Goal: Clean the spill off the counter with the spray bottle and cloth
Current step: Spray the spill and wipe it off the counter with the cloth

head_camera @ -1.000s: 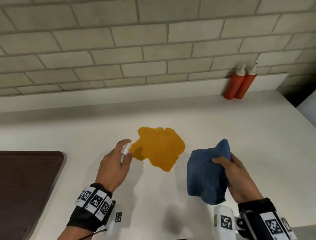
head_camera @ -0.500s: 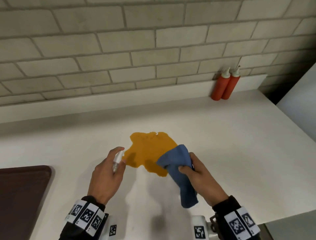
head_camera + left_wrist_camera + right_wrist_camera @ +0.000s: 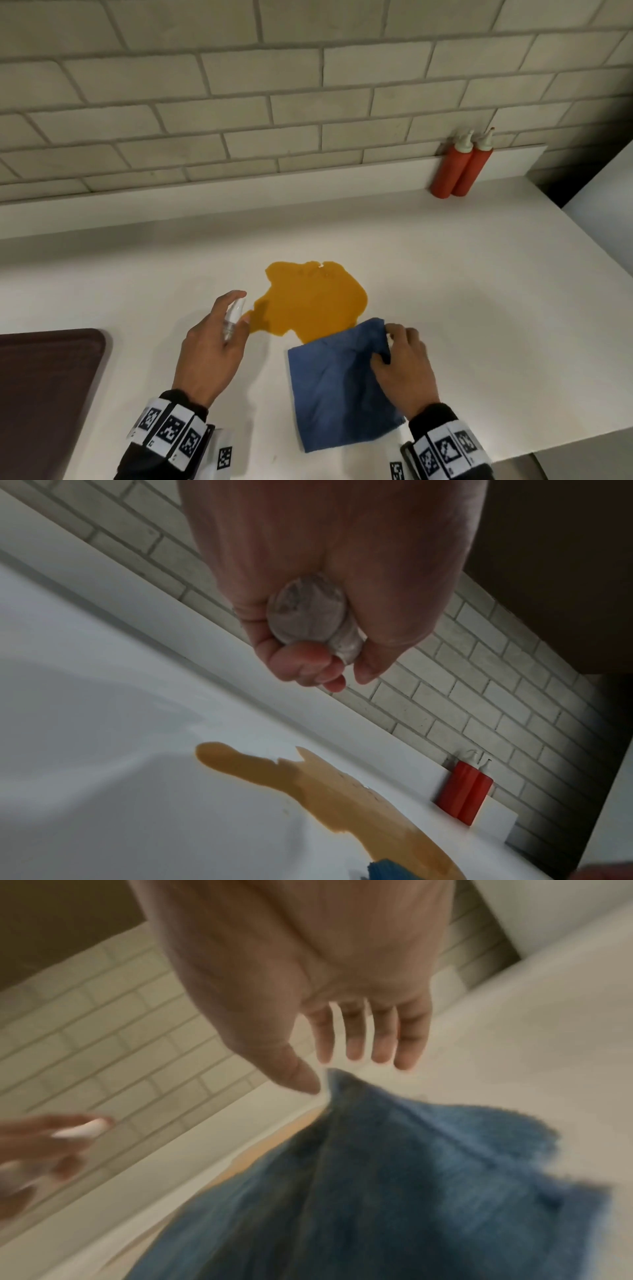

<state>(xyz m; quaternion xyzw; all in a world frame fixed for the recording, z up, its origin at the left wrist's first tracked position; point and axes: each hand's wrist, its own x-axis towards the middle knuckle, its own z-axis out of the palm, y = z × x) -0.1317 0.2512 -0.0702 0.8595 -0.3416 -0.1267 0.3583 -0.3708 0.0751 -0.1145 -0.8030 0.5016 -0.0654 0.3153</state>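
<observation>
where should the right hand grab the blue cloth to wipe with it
The blue cloth lies spread flat on the counter, its far edge just touching the orange spill. Come from above and bunch the raised fold at its far right corner, where the right hand already sits; the flat edges offer little to pinch.

The head view looks forward and down from above the counter (image 3: 445, 274), facing the brick wall (image 3: 308, 102) at 12 o'clock. The left wrist view sits close under the left hand (image 3: 308, 588), tilted, looking toward 1 o'clock. The right wrist view, blurred, looks along the right hand (image 3: 308, 974) from very near. All three share the orange spill (image 3: 311, 301); head and left wrist also share the red bottles (image 3: 460, 168).
</observation>
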